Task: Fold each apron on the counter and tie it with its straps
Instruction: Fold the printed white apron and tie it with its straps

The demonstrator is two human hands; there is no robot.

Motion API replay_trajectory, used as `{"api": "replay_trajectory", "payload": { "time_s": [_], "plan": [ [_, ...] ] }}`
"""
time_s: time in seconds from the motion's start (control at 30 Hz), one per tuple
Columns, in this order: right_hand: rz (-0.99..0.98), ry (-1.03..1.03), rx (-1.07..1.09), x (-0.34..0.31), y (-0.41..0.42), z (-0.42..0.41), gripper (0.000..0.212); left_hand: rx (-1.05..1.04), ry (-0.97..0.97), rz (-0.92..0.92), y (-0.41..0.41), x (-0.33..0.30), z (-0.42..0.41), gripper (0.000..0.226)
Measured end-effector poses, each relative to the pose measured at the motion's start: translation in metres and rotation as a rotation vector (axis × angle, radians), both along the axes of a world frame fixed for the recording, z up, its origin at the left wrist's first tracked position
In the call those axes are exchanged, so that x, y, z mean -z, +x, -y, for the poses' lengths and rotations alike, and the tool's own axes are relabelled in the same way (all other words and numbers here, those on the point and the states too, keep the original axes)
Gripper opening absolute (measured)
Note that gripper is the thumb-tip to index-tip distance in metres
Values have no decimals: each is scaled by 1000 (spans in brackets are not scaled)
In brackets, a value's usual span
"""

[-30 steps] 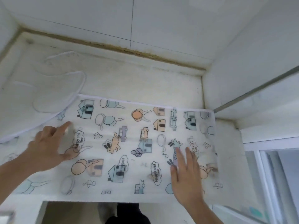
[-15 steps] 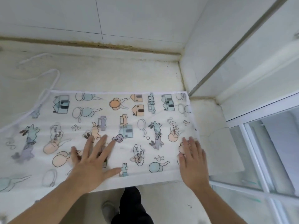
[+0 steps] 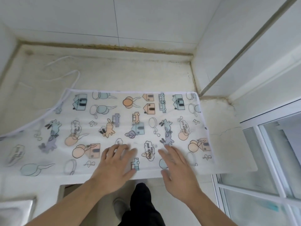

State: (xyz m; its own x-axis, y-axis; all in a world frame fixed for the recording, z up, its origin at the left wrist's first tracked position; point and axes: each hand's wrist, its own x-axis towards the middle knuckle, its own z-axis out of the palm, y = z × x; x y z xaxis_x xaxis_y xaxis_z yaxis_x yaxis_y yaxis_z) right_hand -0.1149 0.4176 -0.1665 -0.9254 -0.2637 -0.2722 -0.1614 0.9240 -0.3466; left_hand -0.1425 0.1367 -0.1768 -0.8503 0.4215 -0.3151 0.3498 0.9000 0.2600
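A translucent white apron (image 3: 114, 121) printed with houses, rabbits and balloons lies spread flat across the counter (image 3: 130, 75). Its white strap (image 3: 71, 75) curls loosely on the counter at the far left. My left hand (image 3: 116, 162) rests palm down on the apron near its front edge, fingers spread. My right hand (image 3: 175, 163) lies flat beside it, just to the right, fingers straight on the cloth. The apron's left end runs out of view.
Tiled walls close the counter at the back and right. A window frame (image 3: 260, 160) stands at the right. The counter's front edge (image 3: 228, 170) drops to the floor, where my legs show. A steel sink rim (image 3: 17, 207) sits at the lower left.
Both hands have slid toward each other across the apron: the left moved right, the right moved left. They now lie close together near the front middle.
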Motion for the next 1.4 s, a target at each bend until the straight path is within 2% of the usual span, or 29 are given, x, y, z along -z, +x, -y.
{"api": "replay_trajectory", "payload": {
  "time_s": [0.1,0.23,0.3,0.4,0.47,0.57,0.7,0.77,0.87,0.97,1.03,1.2,1.3,1.4],
  "plan": [
    [43,41,-136,7,9,22,77,58,-11,88,5,-3,13,80],
    [-15,60,-94,20,27,7,100,43,-72,48,26,-6,47,90],
    [-127,43,-128,24,27,-4,89,24,-82,-22,37,-3,61,88],
    [-204,8,-187,20,18,-11,57,36,-67,-69,46,3,73,84],
    [-196,9,-219,14,12,-12,43,46,-35,-92,47,2,74,67],
    [-151,-16,-148,2,2,-12,32,42,-29,-141,46,-6,74,46],
    [-109,-21,-61,-22,-7,-11,16,-169,-176,-147,39,-10,96,55],
    [-20,88,-72,-28,-11,-19,25,-228,-228,-64,32,-18,106,48],
    [117,338,-20,-38,-25,-39,41,-319,-186,147,13,-43,115,17],
    [241,351,200,-60,-51,-56,24,-320,-142,383,-19,-71,121,21],
    [310,339,262,-72,-76,-69,15,-325,-154,411,-44,-84,128,21],
    [298,211,411,-86,-136,-98,31,-406,-239,264,-108,-100,144,14],
    [230,107,564,-78,-159,-110,28,-468,-147,5,-132,-94,147,11],
    [221,-49,714,-61,-173,-119,13,-383,36,-307,-153,-72,147,5]
  ]
}}
